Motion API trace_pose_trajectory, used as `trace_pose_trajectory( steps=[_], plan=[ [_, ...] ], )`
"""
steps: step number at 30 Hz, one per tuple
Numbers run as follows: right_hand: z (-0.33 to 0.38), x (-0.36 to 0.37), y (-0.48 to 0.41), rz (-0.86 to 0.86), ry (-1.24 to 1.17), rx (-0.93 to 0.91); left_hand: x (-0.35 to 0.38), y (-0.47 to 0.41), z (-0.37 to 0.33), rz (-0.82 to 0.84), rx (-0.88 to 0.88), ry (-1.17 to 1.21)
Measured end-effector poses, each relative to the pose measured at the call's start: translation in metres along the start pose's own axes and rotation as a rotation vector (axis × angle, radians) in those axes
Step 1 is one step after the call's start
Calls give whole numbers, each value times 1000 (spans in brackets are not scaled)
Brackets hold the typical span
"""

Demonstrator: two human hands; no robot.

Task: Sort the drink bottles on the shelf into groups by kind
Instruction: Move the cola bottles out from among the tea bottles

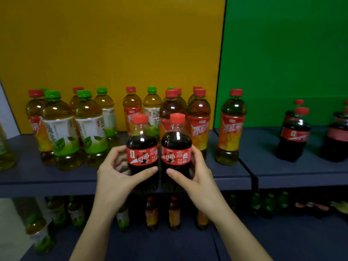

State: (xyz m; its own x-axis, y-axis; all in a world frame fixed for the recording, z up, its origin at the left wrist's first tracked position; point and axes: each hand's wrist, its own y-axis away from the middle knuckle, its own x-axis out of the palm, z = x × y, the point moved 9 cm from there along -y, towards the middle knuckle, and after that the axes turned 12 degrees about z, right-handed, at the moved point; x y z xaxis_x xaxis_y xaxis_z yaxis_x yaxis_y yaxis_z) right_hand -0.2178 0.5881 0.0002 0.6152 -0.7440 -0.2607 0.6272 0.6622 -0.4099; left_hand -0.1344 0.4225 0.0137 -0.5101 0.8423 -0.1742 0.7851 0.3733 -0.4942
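1. Head view, centre of the frame: my left hand (114,174) is curled round one cola bottle (142,147) and my right hand (195,174) round a second cola bottle (176,147). Thumbs lie across the fronts and fingers behind. Both bottles are upright and touching, at the front edge of the shelf (231,174); I cannot tell whether they rest on it.
2. Right of the frame, before the green panel (282,53): a cola group (293,134) stands together, well apart from my pair. I judge these two belong there.
3. Left and middle, before the yellow panel (113,44): green tea bottles (60,132) and iced red tea bottles (199,129) stand mixed, red caps among green. A lone iced red tea (230,129) stands just right of them.
4. My judgement: the cola is nearly gathered, and the teas are left to separate.
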Motion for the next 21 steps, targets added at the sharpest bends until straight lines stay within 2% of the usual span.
trace_pose_trajectory(
  steps=[12,21],
  plan=[
    [-2,-178,143,-197,39,82,200,39,-53,191,12,135],
    [-14,-316,197,-386,135,94,350,17,-68,339,26,190]
  ],
)
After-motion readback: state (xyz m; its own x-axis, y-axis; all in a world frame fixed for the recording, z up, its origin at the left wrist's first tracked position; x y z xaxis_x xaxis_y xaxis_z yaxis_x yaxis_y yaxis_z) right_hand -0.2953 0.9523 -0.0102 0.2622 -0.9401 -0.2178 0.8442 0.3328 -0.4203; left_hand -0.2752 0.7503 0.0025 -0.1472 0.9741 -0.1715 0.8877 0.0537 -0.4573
